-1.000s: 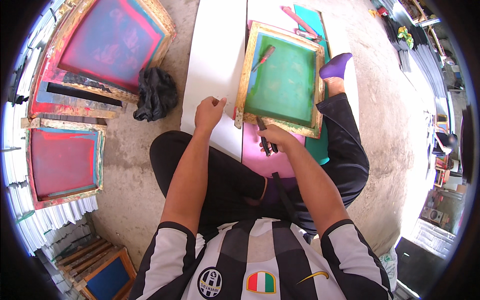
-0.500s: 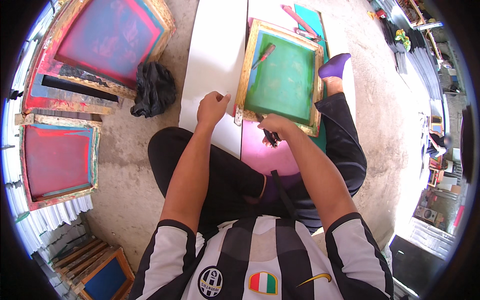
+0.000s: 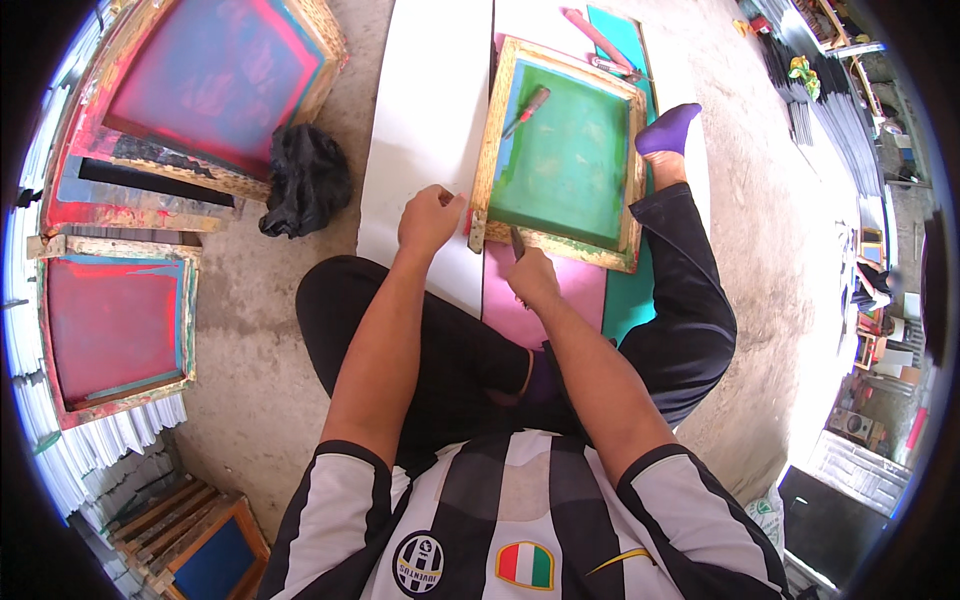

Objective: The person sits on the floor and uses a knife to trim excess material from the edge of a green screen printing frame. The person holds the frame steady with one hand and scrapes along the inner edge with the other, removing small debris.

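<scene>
A wooden screen-printing frame point(image 3: 487, 160) with green mesh lies in front of me over white, pink and teal boards. On its mesh rests a screwdriver point(image 3: 527, 112) with a red and dark handle. My right hand point(image 3: 535, 278) is closed around a dark hand tool point(image 3: 517, 243), seemingly pliers, whose tip points at the frame's near bar; the rest is hidden by my fingers. Left of the frame's near left corner, my left hand point(image 3: 430, 220) hovers over the white board point(image 3: 415, 130) with its fingers curled together. Whatever they may hold is too small to make out.
A pink-handled tool point(image 3: 598, 42) lies beyond the frame on the teal board point(image 3: 625, 318). My foot in a purple sock point(image 3: 668, 130) is beside its right edge. To the left are a black plastic bag point(image 3: 308, 180), a large stained screen point(image 3: 300, 60) and a red-mesh screen point(image 3: 115, 325).
My right hand has shifted left and turned, so the dark tool now points away from me toward the frame's near bar. My left hand has moved slightly to the right.
</scene>
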`<state>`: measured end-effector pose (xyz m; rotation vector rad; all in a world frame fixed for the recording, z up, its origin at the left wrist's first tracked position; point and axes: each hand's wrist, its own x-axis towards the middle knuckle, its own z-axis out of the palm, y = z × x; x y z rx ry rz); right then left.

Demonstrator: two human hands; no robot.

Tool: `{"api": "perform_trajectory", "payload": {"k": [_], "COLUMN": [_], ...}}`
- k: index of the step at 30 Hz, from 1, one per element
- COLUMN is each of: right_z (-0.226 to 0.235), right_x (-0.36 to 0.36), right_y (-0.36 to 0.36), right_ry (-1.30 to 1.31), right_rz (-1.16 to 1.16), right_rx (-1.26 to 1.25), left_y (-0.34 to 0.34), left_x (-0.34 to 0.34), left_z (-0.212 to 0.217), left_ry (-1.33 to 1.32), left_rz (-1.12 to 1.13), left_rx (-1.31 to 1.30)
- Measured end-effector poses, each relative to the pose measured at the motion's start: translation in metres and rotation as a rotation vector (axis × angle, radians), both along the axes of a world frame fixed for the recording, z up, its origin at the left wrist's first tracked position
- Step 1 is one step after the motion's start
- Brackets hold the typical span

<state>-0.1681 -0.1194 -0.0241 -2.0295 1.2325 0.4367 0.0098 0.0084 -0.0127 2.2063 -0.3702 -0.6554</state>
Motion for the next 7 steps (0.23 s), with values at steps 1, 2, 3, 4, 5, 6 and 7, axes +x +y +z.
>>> {"api": "perform_trajectory", "payload": {"k": [1,2,3,4,5,6,7], "right_z": [-0.004,-0.006,0.004,0.010,0.006,-0.001,-0.011], "right_x": [-0.001,-0.007,-0.008,-0.009,-0.009,-0.016,-0.023], "right_y": [0.001,0.000,0.002,0.002,-0.002,-0.007,-0.013], "right_ry": [-0.017,-0.038,-0.059,-0.079,-0.095,-0.106,-0.116], "right_rz": [0.043,0.017,-0.007,-0.030,-0.069,-0.110,-0.152], "right_rx": [-0.062,0.043,0.151,0.259,0.340,0.420,0.499], "left_y": [0.000,-0.001,0.000,0.003,0.004,0.003,0.002], "left_x": [0.001,0.001,0.002,0.001,0.002,0.001,0.002], "left_z": [0.001,0.002,0.001,0.001,0.001,0.000,0.000], "left_ry": [-0.003,-0.007,-0.004,-0.001,0.002,-0.001,-0.004], "left_rz": [-0.002,-0.003,-0.004,-0.005,-0.005,-0.008,-0.010], "left_rx": [0.000,0.000,0.005,0.010,0.016,0.015,0.015]}}
